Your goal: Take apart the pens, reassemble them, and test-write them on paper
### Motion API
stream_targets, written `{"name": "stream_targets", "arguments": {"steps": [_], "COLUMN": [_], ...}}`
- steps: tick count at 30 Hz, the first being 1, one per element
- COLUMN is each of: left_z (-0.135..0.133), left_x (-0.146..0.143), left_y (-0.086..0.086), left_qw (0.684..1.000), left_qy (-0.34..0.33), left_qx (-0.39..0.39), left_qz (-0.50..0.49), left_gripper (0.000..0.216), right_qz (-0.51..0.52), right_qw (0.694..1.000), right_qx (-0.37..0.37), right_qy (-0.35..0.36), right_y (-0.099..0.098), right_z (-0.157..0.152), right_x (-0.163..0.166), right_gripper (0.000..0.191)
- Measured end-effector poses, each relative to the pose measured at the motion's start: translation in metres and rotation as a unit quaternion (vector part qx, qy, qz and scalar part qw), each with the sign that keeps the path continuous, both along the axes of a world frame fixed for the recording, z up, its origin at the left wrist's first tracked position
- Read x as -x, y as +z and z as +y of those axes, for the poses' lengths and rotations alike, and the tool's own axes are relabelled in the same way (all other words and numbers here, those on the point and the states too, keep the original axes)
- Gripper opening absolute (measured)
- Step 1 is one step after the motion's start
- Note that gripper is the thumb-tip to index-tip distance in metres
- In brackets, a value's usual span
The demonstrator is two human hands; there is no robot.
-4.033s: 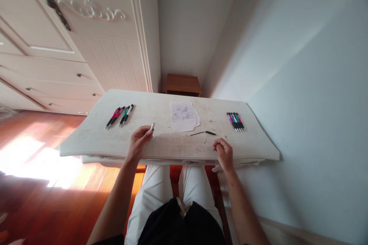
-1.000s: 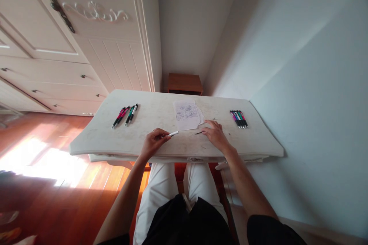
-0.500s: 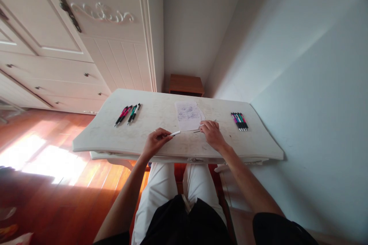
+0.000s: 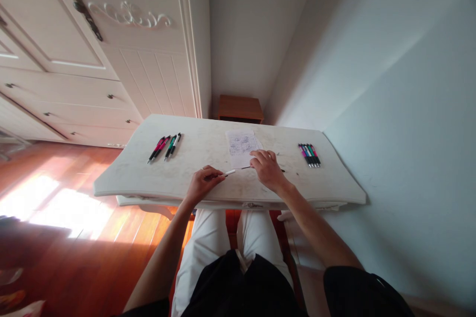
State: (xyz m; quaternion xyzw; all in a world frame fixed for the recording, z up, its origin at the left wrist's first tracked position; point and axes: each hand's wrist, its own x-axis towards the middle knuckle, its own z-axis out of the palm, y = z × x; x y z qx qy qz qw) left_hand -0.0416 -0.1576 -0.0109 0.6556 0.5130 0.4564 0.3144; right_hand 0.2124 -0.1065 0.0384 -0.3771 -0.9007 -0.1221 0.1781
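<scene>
My left hand (image 4: 203, 184) is closed round a white pen barrel (image 4: 229, 172) that points right, just above the white table (image 4: 126, 178). My right hand (image 4: 266, 168) pinches a thin black refill (image 4: 245, 168) whose left tip meets the open end of the barrel. Both hands hover near the table's front middle, just in front of a scribbled sheet of paper (image 4: 240, 143).
Several pens (image 4: 164, 147) lie in a row at the table's left, and another row of pens (image 4: 308, 154) lies at its right. A wall runs along the right, a white wardrobe (image 4: 92, 59) stands at the left, and a small wooden stand (image 4: 240, 108) sits behind the table.
My right hand picked the black refill up from the table and carried it left to the barrel's end. My left hand turned the white barrel to point right and moved toward the middle.
</scene>
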Motion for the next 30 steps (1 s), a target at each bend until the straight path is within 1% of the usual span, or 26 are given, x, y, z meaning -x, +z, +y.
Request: {"name": "stream_targets", "arguments": {"steps": [4,7,12,17,22,27,30], "left_z": [-0.001,-0.001,-0.001,0.0,0.0,0.0,0.0], "left_x": [-0.001,-0.002,-0.002,-0.001,-0.001,-0.002,-0.001], "left_y": [0.001,0.001,0.001,-0.001,-0.002,-0.003,-0.004], "left_qw": [1.0,1.0,1.0,1.0,1.0,1.0,1.0], "left_qy": [0.001,0.002,0.003,0.008,0.008,0.007,0.005], "left_qx": [-0.002,-0.004,-0.009,-0.003,-0.004,-0.011,-0.014], "left_qz": [0.011,0.018,0.02,0.013,0.014,0.022,0.022], "left_gripper": [0.022,0.021,0.021,0.019,0.018,0.021,0.021], "right_qz": [-0.012,-0.016,-0.022,-0.033,-0.035,-0.075,-0.069], "right_qw": [1.0,1.0,0.999,0.999,0.999,0.997,0.997], "right_qx": [-0.003,0.011,0.026,0.006,-0.016,0.021,0.03], "right_qy": [0.011,0.014,0.029,0.033,0.019,-0.001,0.0], "right_y": [-0.001,0.001,0.003,0.001,0.001,0.004,0.003], "right_z": [-0.003,-0.006,-0.011,-0.013,-0.014,-0.018,-0.018], "right_x": [0.003,0.007,0.022,0.037,0.037,0.037,0.039], "right_gripper": [0.021,0.024,0.024,0.023,0.023,0.024,0.025]}}
